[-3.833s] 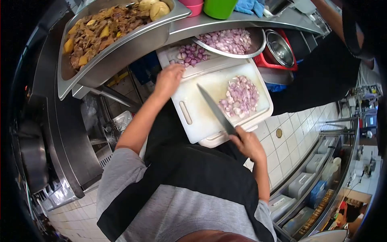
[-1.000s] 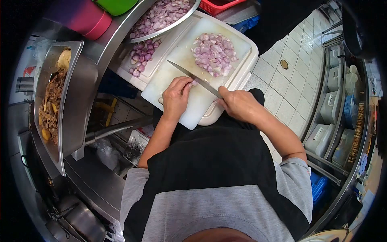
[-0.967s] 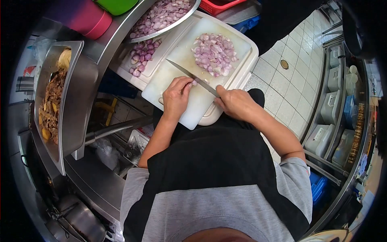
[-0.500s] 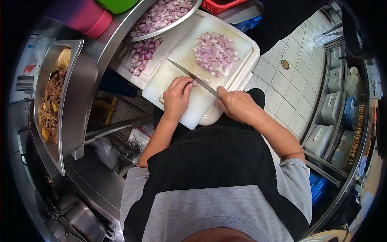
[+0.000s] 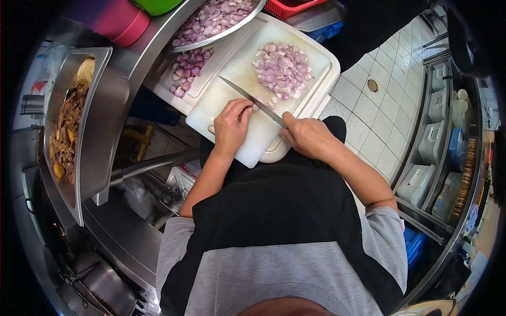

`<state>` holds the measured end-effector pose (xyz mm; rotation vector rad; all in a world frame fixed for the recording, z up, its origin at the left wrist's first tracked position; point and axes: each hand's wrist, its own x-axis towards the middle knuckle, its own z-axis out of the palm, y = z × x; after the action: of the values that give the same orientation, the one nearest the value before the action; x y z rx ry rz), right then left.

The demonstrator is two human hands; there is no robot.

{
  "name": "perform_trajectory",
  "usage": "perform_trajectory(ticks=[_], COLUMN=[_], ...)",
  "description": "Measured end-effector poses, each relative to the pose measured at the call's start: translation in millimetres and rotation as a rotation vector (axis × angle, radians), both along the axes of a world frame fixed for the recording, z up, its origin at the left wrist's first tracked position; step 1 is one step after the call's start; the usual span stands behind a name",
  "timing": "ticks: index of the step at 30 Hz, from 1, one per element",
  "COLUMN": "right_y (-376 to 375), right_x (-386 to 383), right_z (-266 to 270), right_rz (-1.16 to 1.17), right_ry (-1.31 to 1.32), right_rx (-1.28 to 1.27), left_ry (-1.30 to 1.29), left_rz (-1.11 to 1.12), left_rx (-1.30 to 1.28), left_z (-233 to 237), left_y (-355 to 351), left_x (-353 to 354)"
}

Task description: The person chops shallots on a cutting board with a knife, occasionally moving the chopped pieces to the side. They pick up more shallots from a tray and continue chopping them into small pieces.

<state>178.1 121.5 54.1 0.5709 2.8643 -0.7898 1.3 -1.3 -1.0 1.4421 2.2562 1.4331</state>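
My right hand (image 5: 310, 137) is wrapped round the handle of a kitchen knife (image 5: 236, 88), whose long blade slants across the white cutting board (image 5: 245, 147). Close beside the blade, the bent fingers of my left hand (image 5: 231, 126) press on a small shallot (image 5: 256, 107), partly hidden by the fingertips and the knife. Beyond the blade lies a heap of cut shallots (image 5: 283, 68) on the board. Whole purple shallots (image 5: 190, 69) sit to the left, on the pale lid (image 5: 203, 87) under the board.
A metal bowl (image 5: 224, 36) of sliced shallots stands at the back. On my left is a deep steel pan (image 5: 103, 105) of cooked food. A person in dark clothing (image 5: 374, 29) is at the far right, near a rack of grey containers (image 5: 432, 137).
Hands, knife and shallots look almost the same as before. The surroundings on the left have shifted very slightly in view.
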Motion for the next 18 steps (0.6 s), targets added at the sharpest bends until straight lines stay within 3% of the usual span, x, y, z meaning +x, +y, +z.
perform_trajectory(ticks=[4, 10, 18], right_y=[4, 3, -2], right_x=[-15, 6, -17], right_z=[-11, 36, -13], right_rz=[-0.004, 0.022, -0.010], right_ry=[0.072, -0.031, 0.061], right_rx=[0.002, 0.022, 0.038], left_ry=[-0.013, -0.013, 0.031], left_rz=[-0.004, 0.001, 0.003], left_rx=[0.022, 0.023, 0.032], left_z=[-1, 0, 0], left_y=[1, 0, 1], left_x=[0, 1, 1])
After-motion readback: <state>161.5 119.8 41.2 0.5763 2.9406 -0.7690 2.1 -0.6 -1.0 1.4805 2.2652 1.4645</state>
